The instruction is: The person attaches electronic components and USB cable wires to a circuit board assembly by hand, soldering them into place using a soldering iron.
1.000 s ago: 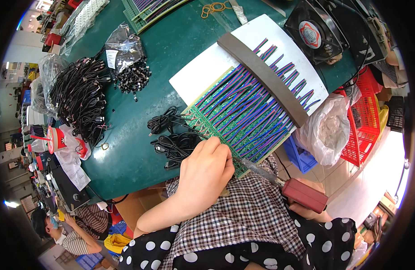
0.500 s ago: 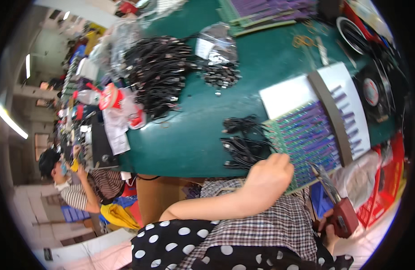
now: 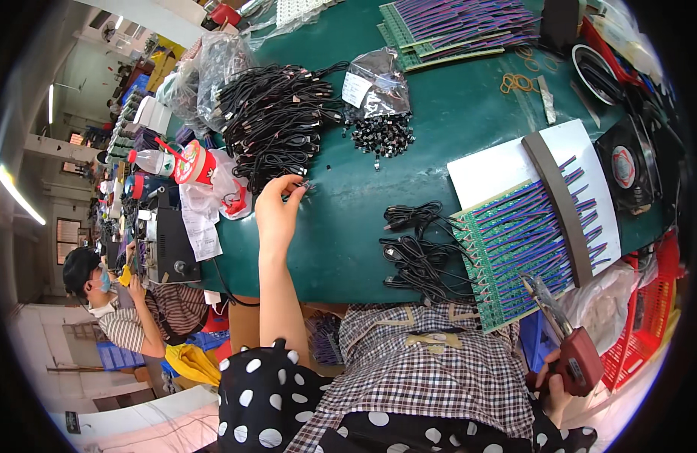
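Note:
My left hand [image 3: 278, 215] reaches over the green table, thumb and fingertips pinched on a thin cable end [image 3: 308, 186] at the near edge of a big pile of black cables [image 3: 277, 121]. My right hand [image 3: 558, 389], low at the right, grips a tool with a dark red handle [image 3: 579, 362] and a long metal shaft, which looks like a soldering iron. Its tip lies over a green circuit board panel [image 3: 499, 294] with rows of purple-blue wires. A brown bar [image 3: 558, 204] presses across those wires on a white board [image 3: 481, 170]. Bundled black cables [image 3: 416, 260] run to the panel's left edge.
Small black parts [image 3: 380, 137] spill from a clear bag [image 3: 379, 79]. Stacked wired panels [image 3: 454, 30] and rubber bands [image 3: 518, 83] lie at the back. A red cup [image 3: 195, 164] stands left, near a black box [image 3: 171, 245]. A co-worker [image 3: 129, 309] sits far left.
My left hand has gone from the circuit panel's near left edge across to the cable pile. My right hand with its tool stays nearly still. The view has shifted slightly.

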Demonstrator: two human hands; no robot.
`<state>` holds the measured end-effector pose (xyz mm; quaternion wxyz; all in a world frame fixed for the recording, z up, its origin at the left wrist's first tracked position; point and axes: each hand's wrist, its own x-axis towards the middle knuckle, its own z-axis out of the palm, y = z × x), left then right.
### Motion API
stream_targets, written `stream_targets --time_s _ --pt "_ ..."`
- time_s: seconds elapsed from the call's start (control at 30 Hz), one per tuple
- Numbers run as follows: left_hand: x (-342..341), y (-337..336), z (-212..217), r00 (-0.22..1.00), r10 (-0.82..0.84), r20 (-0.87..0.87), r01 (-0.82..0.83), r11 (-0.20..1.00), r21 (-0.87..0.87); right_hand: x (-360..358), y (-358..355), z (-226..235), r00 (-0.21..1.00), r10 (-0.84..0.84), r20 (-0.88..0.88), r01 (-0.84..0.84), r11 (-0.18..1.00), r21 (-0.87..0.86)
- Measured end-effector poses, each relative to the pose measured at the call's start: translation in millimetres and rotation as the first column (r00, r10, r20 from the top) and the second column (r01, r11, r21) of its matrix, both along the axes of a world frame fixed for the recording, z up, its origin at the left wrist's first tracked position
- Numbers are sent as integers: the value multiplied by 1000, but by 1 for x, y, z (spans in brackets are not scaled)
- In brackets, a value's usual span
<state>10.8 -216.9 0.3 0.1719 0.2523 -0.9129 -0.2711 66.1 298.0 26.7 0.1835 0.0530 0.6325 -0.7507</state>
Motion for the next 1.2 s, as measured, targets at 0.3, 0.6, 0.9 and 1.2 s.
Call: stream_targets --time_s 0.3,0.6,0.9,1.2 --pt "2 35 23 988 70 -137 -17 933 359 3 -3 1 994 -93 60 88 993 80" --pt "9 197 72 834 -552 -17 211 291 933 -24 -50 19 982 -53 179 58 998 -22" --pt "5 237 53 658 -747 -94 307 152 939 -43 -82 -1 978 192 88 -165 954 -249" --pt "4 245 57 621 -783 -32 454 327 829 -38 -79 -15 992 103 -67 -108 992 -72"
